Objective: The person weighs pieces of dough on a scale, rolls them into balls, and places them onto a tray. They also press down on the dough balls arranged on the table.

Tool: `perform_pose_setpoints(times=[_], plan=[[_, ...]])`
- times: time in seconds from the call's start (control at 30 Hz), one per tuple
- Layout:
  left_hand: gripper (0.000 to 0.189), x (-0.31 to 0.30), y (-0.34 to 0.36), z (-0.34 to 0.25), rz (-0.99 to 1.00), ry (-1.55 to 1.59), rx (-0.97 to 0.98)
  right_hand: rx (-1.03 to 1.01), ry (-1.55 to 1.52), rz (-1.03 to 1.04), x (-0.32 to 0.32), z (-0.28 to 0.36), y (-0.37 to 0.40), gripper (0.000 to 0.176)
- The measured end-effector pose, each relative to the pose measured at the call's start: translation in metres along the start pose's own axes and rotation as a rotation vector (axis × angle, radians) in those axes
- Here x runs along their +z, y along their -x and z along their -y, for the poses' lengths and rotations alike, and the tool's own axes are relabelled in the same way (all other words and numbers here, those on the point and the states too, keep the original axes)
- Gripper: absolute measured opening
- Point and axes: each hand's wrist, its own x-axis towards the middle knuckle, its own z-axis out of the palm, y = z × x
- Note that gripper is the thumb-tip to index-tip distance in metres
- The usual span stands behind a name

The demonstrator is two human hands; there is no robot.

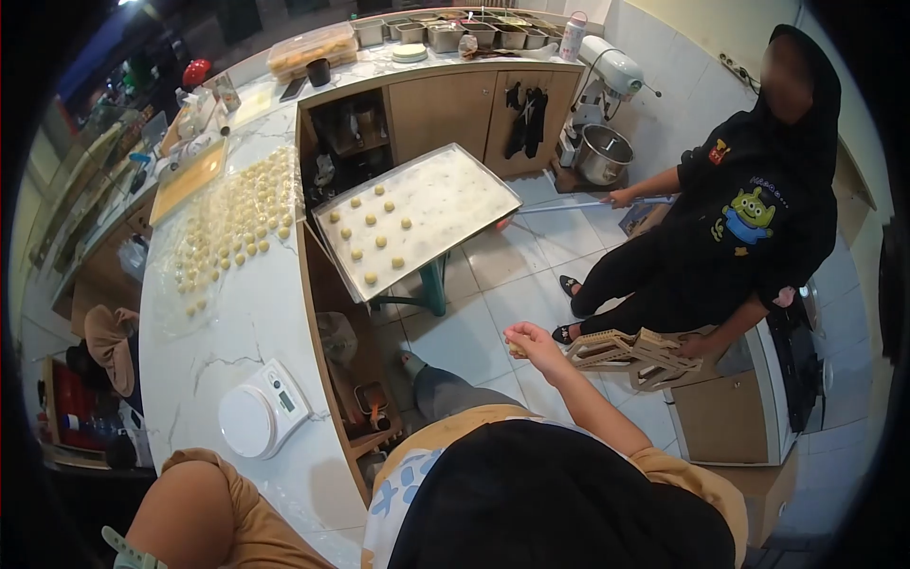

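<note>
Pinching a dough ball [517,351] in its closed fingertips, the right hand [536,339] hovers over the floor [474,318] below the tray [464,190], well apart from the scale [261,410]; the left hand is out of view.

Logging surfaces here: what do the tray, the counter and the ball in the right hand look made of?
The tray looks dull grey metal, probably aluminium, by its soft sheen; the counter glossy white stone or marble-look, grey-veined; the ball in the right hand pale, matte, seemingly dough.
</note>
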Motion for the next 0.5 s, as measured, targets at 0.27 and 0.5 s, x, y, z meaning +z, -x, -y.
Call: perform_pose_setpoints(times=[0.27, 0.5], plan=[[0.048, 0.001, 0.010, -0.006, 0.028, -0.037, -0.013, -0.054, 0.019, 0.013, 0.001, -0.014, -0.004, 0.022], [0.047, 0.009, 0.019, -0.011, 0.021, -0.041, -0.018, 0.036, 0.049, 0.038, 0.003, -0.018, -0.002, 0.023]])
